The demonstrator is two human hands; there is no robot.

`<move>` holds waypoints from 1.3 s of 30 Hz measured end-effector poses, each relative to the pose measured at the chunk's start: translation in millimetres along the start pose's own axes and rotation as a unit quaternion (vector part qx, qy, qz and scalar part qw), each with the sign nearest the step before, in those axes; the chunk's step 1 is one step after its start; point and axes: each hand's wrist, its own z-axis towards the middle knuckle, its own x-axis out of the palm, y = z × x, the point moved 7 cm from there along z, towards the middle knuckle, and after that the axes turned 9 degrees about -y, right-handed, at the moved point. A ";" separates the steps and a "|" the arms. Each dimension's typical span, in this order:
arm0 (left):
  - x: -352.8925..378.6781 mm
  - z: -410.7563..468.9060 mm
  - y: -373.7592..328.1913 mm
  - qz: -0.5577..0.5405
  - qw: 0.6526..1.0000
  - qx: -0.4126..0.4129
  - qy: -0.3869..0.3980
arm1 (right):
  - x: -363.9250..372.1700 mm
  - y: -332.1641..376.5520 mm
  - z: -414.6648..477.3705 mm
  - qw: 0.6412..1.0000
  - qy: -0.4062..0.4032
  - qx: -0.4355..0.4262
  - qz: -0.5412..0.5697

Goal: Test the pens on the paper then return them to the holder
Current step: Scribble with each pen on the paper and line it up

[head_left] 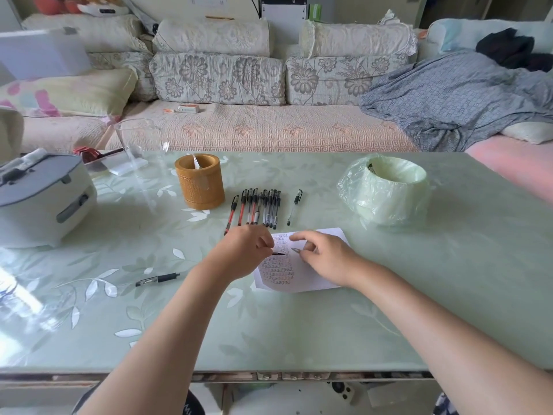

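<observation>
A white paper (302, 280) covered with scribble marks lies on the table in front of me. Over it, my left hand (245, 254) pinches a short black pen piece (278, 253) that juts to the right; I cannot tell if it is a cap. My right hand (324, 256) pinches a pen whose pointed tip (296, 250) faces the left hand, a small gap between the two. A row of several red and black pens (257, 208) lies behind the paper. One pen (294, 206) lies apart on its right, another (157, 278) to the left. The brown pen holder (200, 182) stands behind the row.
A white and grey lidded appliance (39, 202) sits at the left, a clear glass jug (140, 148) behind it. A green bowl wrapped in plastic (386, 190) stands at the right. The green glass table (269, 339) ends near me; a sofa runs along its far side.
</observation>
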 end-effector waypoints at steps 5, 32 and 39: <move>9.0 0.8 -1.0 0.033 0.999 0.018 0.019 | -0.4 -7.8 -2.5 0.968 -0.005 0.083 0.238; 32.5 5.3 3.2 0.046 0.997 0.030 0.048 | 15.0 2.2 -22.7 0.980 0.009 0.019 0.199; 35.2 7.4 4.4 0.040 0.998 0.019 0.050 | 16.9 1.4 -22.1 0.983 0.010 0.013 0.182</move>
